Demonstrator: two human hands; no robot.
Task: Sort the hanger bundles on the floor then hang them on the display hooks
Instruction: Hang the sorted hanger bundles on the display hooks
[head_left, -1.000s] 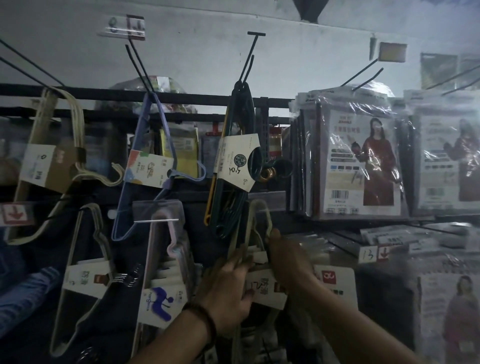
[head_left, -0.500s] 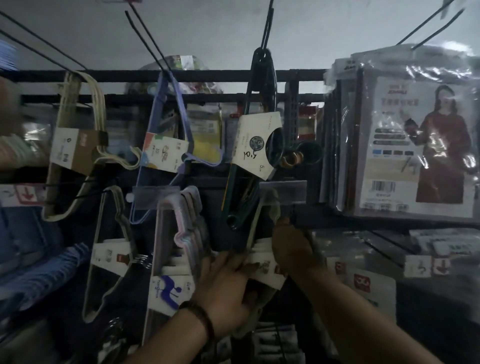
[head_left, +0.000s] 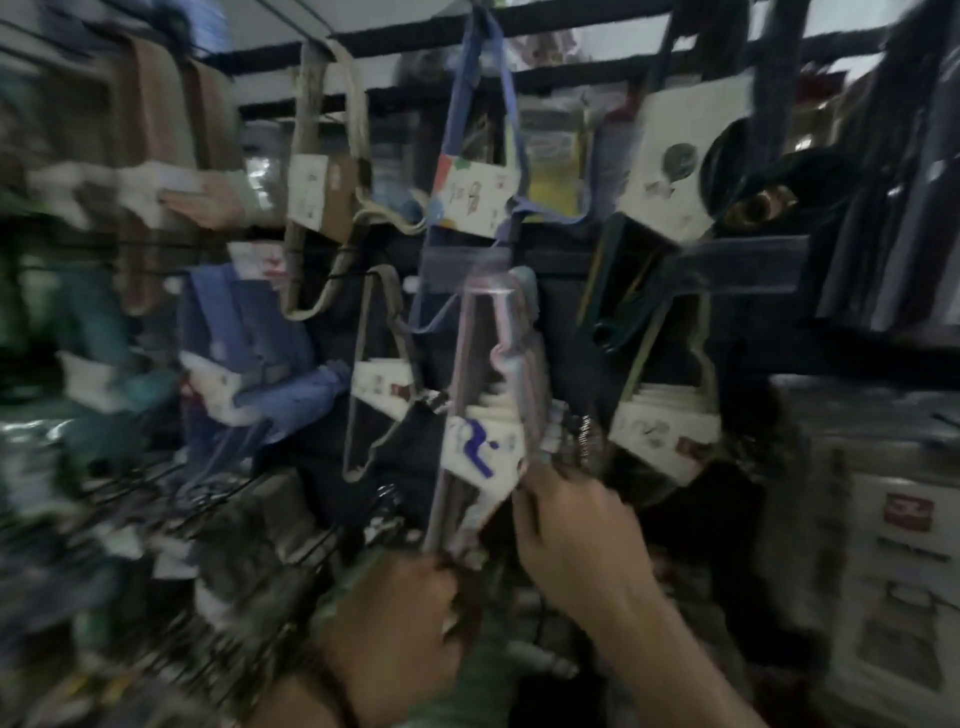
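On my feed the view is smeared with motion, so I report only what holds up. The pink hanger bundle (head_left: 501, 358) hangs in the lower row of the display rack (head_left: 571, 31), near its middle, with a white label card (head_left: 475, 449) bearing a blue figure wrapped across its lower half. The left hand (head_left: 395, 618) is below it, fingers curled round the bundle's bottom end. The right hand (head_left: 576, 535) sits just beside the card's lower right corner, back toward me, fingers bent forward to the bundle; I cannot tell whether they pinch it or only touch it. In the upper row hang a beige bundle (head_left: 324, 182) toward the left edge, a blue bundle (head_left: 470, 156) above the pink one, and a dark green bundle (head_left: 618, 291) to the right. Another beige bundle with a card (head_left: 670, 421) hangs in the lower row, right of the pink one. A thin beige hanger set (head_left: 387, 364) hangs on its left.
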